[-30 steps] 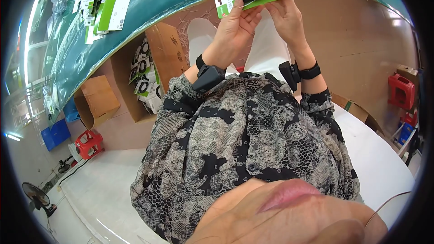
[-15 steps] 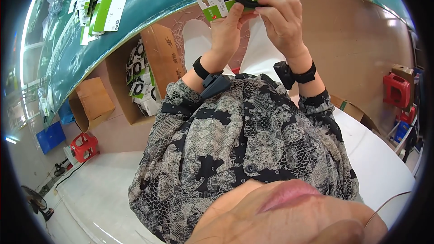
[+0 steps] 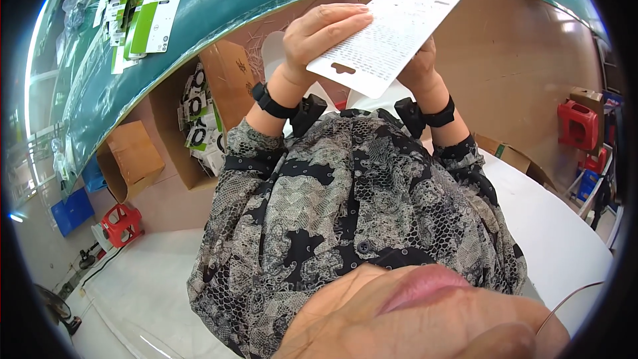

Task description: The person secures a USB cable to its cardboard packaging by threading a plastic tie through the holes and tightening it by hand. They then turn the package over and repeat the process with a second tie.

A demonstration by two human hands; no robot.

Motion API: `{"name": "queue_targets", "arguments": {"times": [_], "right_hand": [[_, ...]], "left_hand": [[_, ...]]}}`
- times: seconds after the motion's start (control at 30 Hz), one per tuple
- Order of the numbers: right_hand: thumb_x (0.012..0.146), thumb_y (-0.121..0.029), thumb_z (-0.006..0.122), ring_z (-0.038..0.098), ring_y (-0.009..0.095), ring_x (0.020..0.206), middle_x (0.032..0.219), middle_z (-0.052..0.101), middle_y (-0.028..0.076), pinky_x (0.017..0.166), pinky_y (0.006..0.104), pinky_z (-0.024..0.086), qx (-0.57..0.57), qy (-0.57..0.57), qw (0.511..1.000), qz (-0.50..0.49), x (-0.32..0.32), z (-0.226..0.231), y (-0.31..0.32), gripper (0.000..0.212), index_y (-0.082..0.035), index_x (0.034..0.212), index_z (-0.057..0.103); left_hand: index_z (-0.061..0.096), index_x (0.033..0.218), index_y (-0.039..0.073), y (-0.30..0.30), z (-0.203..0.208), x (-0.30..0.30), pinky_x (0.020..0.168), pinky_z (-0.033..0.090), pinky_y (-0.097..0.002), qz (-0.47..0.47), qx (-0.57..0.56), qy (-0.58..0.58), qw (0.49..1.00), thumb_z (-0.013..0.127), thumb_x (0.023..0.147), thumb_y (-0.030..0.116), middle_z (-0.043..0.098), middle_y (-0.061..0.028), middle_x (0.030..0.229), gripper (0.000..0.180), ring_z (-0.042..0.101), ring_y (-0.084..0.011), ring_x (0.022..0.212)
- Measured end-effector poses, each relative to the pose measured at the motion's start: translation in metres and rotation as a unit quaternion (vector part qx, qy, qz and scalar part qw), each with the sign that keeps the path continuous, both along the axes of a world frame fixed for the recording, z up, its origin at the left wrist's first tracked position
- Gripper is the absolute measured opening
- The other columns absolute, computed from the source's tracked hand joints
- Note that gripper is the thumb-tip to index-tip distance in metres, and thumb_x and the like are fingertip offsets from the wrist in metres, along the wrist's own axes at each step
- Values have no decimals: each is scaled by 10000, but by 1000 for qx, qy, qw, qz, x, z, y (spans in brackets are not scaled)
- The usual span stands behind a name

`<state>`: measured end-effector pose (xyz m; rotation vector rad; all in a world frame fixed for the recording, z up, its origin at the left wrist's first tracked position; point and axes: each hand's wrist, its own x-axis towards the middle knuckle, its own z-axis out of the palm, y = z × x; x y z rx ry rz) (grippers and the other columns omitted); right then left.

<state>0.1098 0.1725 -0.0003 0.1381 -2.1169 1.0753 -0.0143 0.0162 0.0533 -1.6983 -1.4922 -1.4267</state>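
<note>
In the head-camera view, looking down at my own lap, my left hand (image 3: 325, 33) grips one side of a white packaging card (image 3: 385, 43), fingers closed together along its edge. Half a second ago its green-and-white front showed, with a coiled black cable; now the finely printed back faces up, the hanging slot pointing toward me. My right hand (image 3: 419, 70) is mostly hidden beneath the card — I cannot tell how far it is closed. The card is held up over my knees, by the teal table (image 3: 232, 3), where similar packs (image 3: 156, 23) lie to the left.
</note>
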Motion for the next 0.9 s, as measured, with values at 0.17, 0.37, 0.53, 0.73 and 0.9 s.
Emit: {"name": "queue_targets", "arguments": {"times": [0.17, 0.37, 0.53, 0.73, 0.9], "right_hand": [[698, -85, 740, 540, 341, 1080, 1144, 587, 112, 920, 414, 454, 151, 52, 987, -28, -3, 9, -2, 307, -89, 1000, 687], [736, -114, 719, 531, 330, 1107, 1185, 576, 121, 937, 412, 444, 63, 11, 998, -4, 5, -2, -7, 336, -74, 1063, 653], [786, -143, 683, 533, 301, 1130, 1205, 575, 133, 946, 390, 444, -13, 4, 1000, 6, 15, 10, -18, 360, -51, 1126, 607], [847, -178, 640, 535, 267, 1157, 1228, 572, 148, 957, 362, 444, -359, -72, 930, 4, 14, 53, -37, 396, -23, 1201, 552], [898, -190, 574, 522, 244, 1178, 1274, 540, 142, 977, 351, 438, -411, -133, 888, 157, 38, 62, -46, 408, -3, 1252, 500]], "left_hand": [[683, 991, -32, -4, 5, -2, 763, 565, -306, 8, -19, 24, 1000, 730, 736, 93, 684, -164, 976, 288, 685, -258, 905], [686, 1000, -14, -7, 15, -5, 769, 569, -315, 16, -31, 84, 996, 733, 722, 125, 686, -151, 969, 314, 686, -267, 913], [689, 997, -4, -8, 26, -4, 772, 572, -329, 19, -39, 142, 989, 734, 716, 145, 686, -141, 971, 321, 685, -270, 924], [685, 1018, 7, -8, 30, -1, 787, 571, -325, 0, -12, 86, 996, 744, 720, 159, 676, -141, 989, 339, 680, -270, 930], [692, 1042, 26, -12, 34, 16, 811, 568, -308, -23, 20, -17, 999, 755, 685, 134, 665, -131, 1014, 377, 671, -260, 956]]}}
